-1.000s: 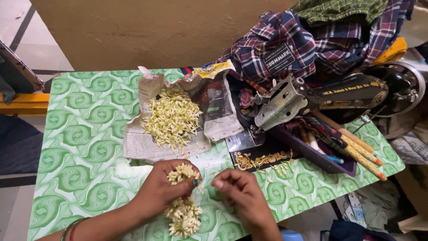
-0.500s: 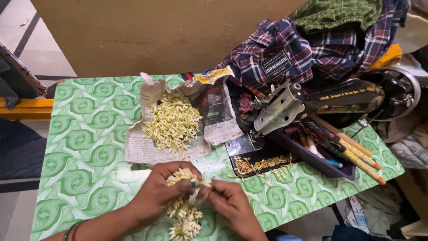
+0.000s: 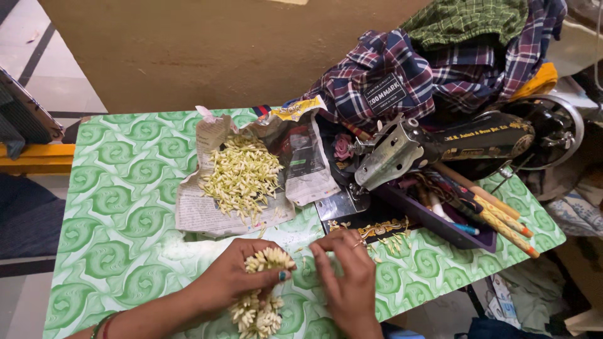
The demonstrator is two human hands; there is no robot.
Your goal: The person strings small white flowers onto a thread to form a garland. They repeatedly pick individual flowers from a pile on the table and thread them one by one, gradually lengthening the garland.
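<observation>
Hands first: left hand (image 3: 242, 279) is closed around the garland (image 3: 259, 301), a thick string of pale buds, right at the near edge of the counter (image 3: 113, 207). The strung end pokes up above the thumb and the finished length hangs down past the edge. Right hand (image 3: 347, 273) has come away from the left one, where it was pinched in half a second ago; now its fingers are spread and flat, tips down on the counter near the near edge, among a few stray buds (image 3: 392, 240). It grips nothing that I can see.

Largest to smallest now. Green-swirl counter carries it all. At its right end sits the sewing machine (image 3: 452, 141), black, with plaid cloth (image 3: 433, 63) heaped behind it. A purple tray (image 3: 440, 216) of pencils lies under the machine's arm. Mid-counter, toward the far edge, crumpled newspaper (image 3: 251, 182) holds the loose bud pile (image 3: 242, 172).

My read: one bud was just added, and the right hand is after another loose one.
</observation>
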